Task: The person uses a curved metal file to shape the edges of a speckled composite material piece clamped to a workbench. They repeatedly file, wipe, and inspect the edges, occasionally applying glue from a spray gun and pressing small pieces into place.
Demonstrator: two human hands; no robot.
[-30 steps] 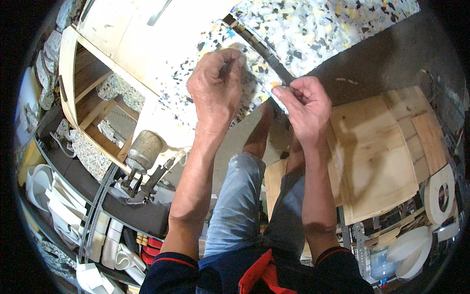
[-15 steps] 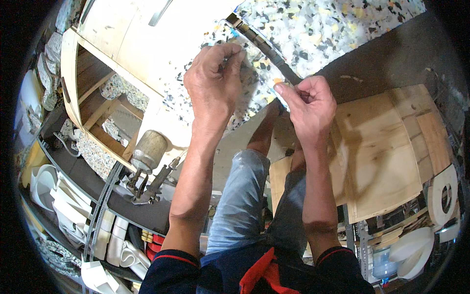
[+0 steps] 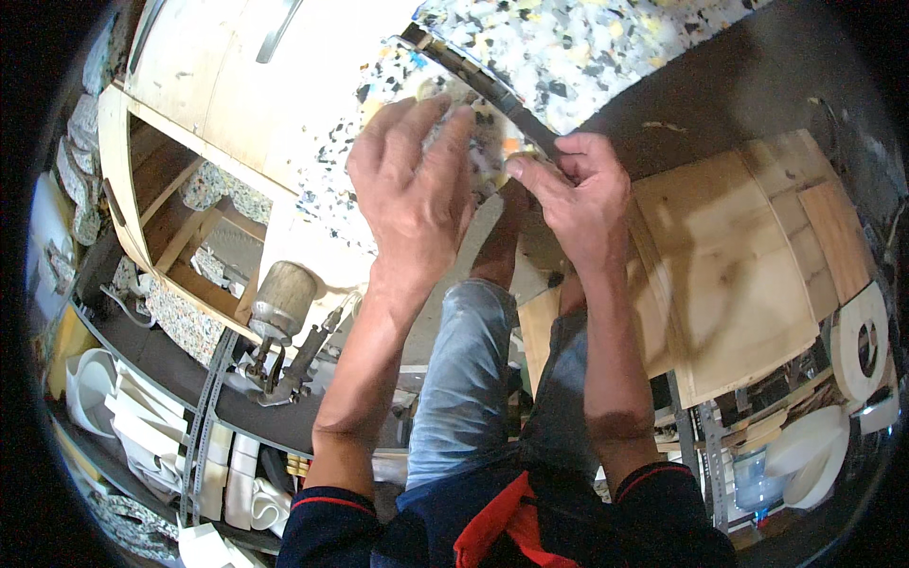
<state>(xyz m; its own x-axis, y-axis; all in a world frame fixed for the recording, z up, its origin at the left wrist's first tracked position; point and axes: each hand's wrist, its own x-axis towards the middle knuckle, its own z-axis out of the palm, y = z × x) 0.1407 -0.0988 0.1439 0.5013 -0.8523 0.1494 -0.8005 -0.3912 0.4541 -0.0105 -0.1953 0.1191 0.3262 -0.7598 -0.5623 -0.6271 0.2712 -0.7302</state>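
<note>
Both hands at foam sheet dark edge strip.

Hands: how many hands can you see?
2. The left hand presses on the speckled foam; the right hand pinches the dark strip beside it. No other hands show.

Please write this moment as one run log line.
left hand: flat on speckled foam sheet | right hand: pinching dark strip at foam edge | spray gun: lying at left
</note>
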